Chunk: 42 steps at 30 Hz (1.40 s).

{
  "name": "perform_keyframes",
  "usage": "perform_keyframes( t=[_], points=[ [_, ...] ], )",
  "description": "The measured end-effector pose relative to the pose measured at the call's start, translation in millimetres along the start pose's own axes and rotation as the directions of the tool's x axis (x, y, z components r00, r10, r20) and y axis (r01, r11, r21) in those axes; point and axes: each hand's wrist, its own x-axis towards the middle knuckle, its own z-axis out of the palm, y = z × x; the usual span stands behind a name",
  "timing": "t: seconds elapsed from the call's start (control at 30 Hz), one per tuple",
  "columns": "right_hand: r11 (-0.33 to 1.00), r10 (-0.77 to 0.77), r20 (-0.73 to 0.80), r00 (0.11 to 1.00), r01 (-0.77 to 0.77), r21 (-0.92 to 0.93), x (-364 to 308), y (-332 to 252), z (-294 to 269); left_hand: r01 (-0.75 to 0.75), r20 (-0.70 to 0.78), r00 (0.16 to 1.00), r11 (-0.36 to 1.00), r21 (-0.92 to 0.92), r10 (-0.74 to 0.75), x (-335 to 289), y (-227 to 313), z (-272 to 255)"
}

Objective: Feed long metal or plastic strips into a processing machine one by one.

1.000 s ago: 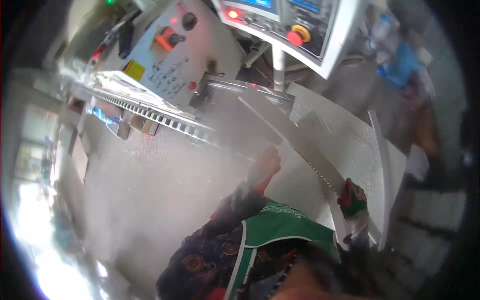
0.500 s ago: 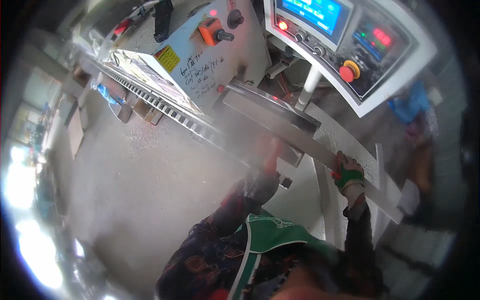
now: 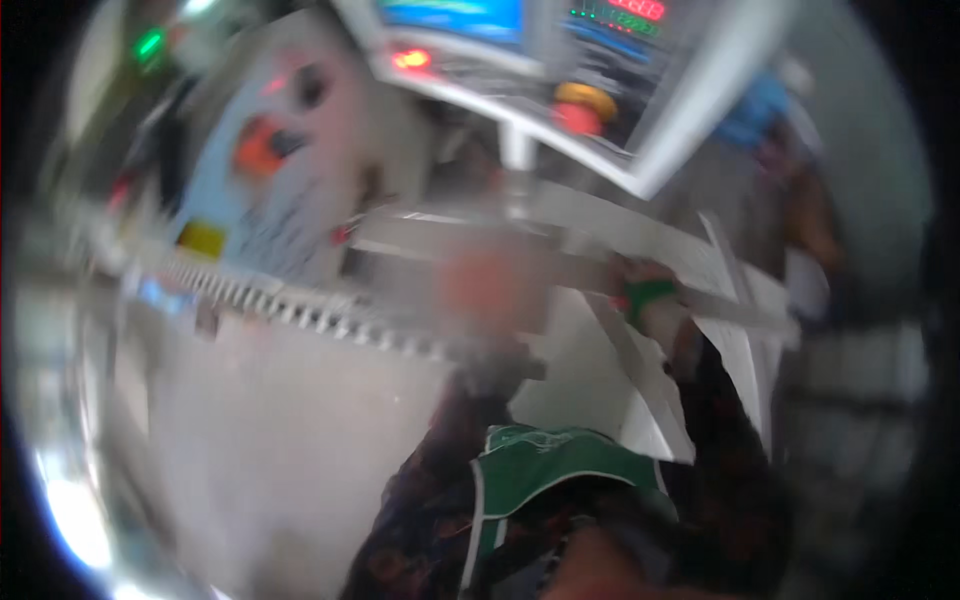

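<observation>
A long flat grey bar (image 3: 738,311) runs from the machine's working end out to the right, over a pale table. My right hand (image 3: 648,288), in a glove with a green band, is closed over the bar near its middle. My left hand (image 3: 482,285) is a reddish smear near the bar's left part, beside the machine. Motion blur and haze hide its fingers, so whether it touches the bar cannot be made out.
A control panel (image 3: 655,150) with a lit screen and a red emergency button (image 3: 578,118) hangs at the top. On the left stands a machine housing (image 3: 300,190) with an orange switch (image 3: 262,147) and a toothed rail (image 3: 300,312). A pale table frame (image 3: 715,350) lies at right.
The whole view has swung, so the panel and machine sit further left and higher. My left hand has risen toward the bar's left part. My right hand still holds the bar.
</observation>
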Motion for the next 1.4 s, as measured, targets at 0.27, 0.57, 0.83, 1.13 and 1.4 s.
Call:
perform_keyframes(
  t=[0.27, 0.57, 0.83, 1.13, 1.4],
  points=[
    [0.929, 0.025, -0.273, 0.962, 0.078, 0.361, -17.7, 52.4, 46.7, 0.298, 0.107, 0.954, 0.925, -0.236, -0.280, 78.2, 50.6, 149.7],
    [0.996, 0.019, -0.206, 0.978, 0.000, 0.095, -18.6, 19.7, 17.2, 0.210, -0.244, 0.962, 0.900, 0.383, -0.121, 68.3, 83.3, 182.0],
    [0.895, 0.058, -0.202, 0.978, 0.038, 0.445, 7.1, 16.9, 50.8, -0.089, -0.181, 0.968, 0.909, 0.408, 0.176, 71.7, 75.3, 149.9],
    [0.983, -0.100, -0.241, 0.965, 0.133, 0.126, -16.7, 23.0, -5.3, -0.146, -0.156, 0.931, 0.727, 0.671, 0.331, 74.8, 45.8, 152.4],
    [0.970, -0.141, -0.225, 0.964, 0.180, 0.164, -33.9, 55.6, 8.7, -0.041, -0.187, 0.979, 0.980, 0.194, 0.077, 78.3, 34.2, 107.6]
  ],
)
